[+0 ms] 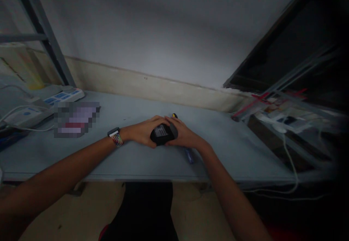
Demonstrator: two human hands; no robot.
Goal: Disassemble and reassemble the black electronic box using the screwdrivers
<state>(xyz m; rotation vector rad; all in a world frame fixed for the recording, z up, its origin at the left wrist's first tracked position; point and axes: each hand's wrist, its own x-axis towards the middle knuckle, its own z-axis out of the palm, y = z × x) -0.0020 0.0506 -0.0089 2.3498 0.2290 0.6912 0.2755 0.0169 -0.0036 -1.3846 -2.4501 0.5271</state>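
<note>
A black computer mouse (160,134) is held between my two hands above the desk, its underside with a pale printed label turned up. My left hand (143,131) wraps its left side and far edge, with a watch on the wrist. Around the right side curl the fingers of my right hand (185,133). Close to the right hand, a small blue cylindrical object (189,156) lies on the desk, partly covered by the hand. A small black and yellow piece (175,115) shows just beyond the fingertips; whether the two are connected is hidden.
The grey-blue desk (122,164) runs along a wall. At the left are a power strip (67,96), white cables, a pixelated flat item (77,119) and a yellowish container (23,64). Metal frame bars rise left and right. A white cable (290,157) hangs over the right side.
</note>
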